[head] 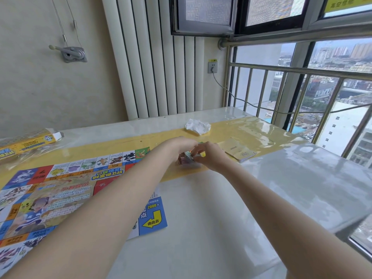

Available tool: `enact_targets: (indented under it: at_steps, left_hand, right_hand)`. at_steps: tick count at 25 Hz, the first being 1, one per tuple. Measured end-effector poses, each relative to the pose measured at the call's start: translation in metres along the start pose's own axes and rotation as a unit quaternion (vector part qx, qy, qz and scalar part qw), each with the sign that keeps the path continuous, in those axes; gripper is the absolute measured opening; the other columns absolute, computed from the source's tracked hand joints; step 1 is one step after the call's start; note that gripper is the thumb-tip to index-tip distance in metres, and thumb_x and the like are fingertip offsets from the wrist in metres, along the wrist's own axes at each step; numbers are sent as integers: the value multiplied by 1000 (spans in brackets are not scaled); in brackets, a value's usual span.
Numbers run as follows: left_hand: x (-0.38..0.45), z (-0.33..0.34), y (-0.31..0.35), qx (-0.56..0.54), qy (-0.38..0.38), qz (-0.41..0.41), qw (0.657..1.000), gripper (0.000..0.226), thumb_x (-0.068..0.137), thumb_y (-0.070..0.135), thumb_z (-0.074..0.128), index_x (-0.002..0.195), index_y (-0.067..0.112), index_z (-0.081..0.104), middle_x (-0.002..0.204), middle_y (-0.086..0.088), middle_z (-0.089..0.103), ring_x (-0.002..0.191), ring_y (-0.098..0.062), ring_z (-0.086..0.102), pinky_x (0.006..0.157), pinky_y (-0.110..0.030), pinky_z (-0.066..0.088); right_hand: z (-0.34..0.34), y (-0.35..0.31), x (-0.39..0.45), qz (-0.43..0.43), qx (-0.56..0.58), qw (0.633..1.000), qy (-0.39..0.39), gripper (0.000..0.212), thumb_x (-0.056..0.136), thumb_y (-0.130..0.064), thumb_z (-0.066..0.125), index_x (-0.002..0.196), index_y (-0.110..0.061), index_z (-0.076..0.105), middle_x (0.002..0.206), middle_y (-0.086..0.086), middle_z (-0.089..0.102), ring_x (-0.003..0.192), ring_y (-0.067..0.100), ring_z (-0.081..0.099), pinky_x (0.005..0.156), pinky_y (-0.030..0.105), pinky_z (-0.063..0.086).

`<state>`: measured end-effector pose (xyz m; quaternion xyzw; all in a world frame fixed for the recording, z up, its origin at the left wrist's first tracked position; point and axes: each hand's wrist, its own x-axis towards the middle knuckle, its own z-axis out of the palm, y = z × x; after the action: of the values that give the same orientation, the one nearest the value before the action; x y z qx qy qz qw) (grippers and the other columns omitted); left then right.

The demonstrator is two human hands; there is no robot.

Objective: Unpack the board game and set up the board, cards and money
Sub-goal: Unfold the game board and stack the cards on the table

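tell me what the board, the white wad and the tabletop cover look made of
Board: printed paper or thin card, slightly glossy; it lies flat with a thin edge. White wad: crumpled tissue or thin paper, matte with soft creases. Tabletop cover: clear soft plastic sheet, probably; it shows ripples and window glare.

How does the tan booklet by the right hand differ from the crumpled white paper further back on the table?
The tan booklet lies flat with straight edges and a printed cover; the crumpled white paper is balled up, irregular and blank. The booklet sits close beside the right hand; the paper lies further back, apart from both hands. The booklet is tan, the paper white. Both rest untouched on the yellow strip of the table.
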<state>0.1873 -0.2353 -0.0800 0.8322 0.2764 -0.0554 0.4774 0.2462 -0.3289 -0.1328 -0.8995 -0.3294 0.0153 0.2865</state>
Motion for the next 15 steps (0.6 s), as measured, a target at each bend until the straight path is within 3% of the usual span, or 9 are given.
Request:
enact_targets:
  at_steps: [2,4,6,8,10,12,15]
  left_hand:
    - [1,-2,0,-13,-3,-4,1000,41,90,19,46,129,4,48,128,-19,50,90,-30,51,72,-33,41]
    - [1,-3,-2,-32,0,-8,999,34,90,19,47,120,5,53,110,-18,55,83,-28,57,72,-31,45]
    - [2,-1,-5,-60,13,-5,998,14,90,14,50,101,6,53,87,-12,53,67,-23,52,67,-29,44]
    - [3,1,-10,-82,51,5,995,7,88,9,54,93,5,50,79,-7,49,66,-23,49,61,-25,45]
    - [7,5,-17,-69,102,20,992,17,88,10,56,101,1,50,91,-11,52,76,-23,48,57,-24,40]
    - [13,8,-23,-42,148,34,988,36,88,8,53,122,0,46,113,-16,54,88,-24,46,64,-26,35]
    - [13,9,-23,-51,188,83,977,37,88,3,49,123,12,47,124,-11,52,91,-23,47,69,-26,36]
  right_hand:
    - [0,1,1,-1,1,1000,0,17,83,-17,60,98,-20,69,111,5,64,110,24,54,97,46,39]
    - [1,2,1,-4,0,1000,2,17,83,-17,60,97,-21,69,110,4,64,110,23,54,96,45,39]
    - [1,2,1,-7,5,1000,4,16,84,-17,60,96,-21,69,109,3,64,109,23,54,96,44,40]
    - [0,2,1,-9,11,1000,6,16,84,-17,60,96,-20,69,108,4,64,108,23,55,95,44,40]
    - [0,3,0,-13,13,1000,5,15,85,-16,59,96,-19,69,109,4,64,108,24,55,96,45,40]
    - [1,4,0,-14,18,1000,1,14,85,-15,59,95,-19,68,109,3,64,109,23,55,97,45,39]
    - [-1,4,0,-29,38,998,32,14,84,-14,60,94,-17,68,108,1,67,106,23,57,95,42,41]
